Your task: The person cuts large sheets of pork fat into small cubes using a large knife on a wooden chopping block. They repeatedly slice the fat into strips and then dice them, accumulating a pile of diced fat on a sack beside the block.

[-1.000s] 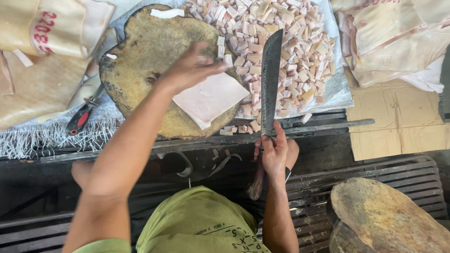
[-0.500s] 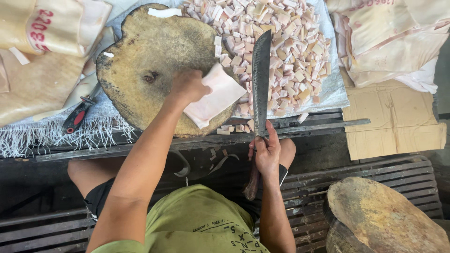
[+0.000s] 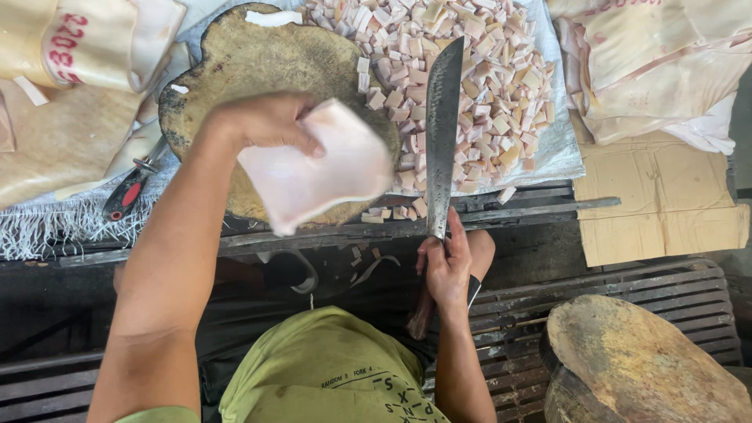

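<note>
Chopping block rough worn wood; cleaver blade dull dark metal; fat slab smooth, glossy.

A pale yellowish sack with red printed markings lies at the far left, beside the round wooden block. A flattened brown cardboard sheet lies at the right, below a pile of pale slabs.
</note>
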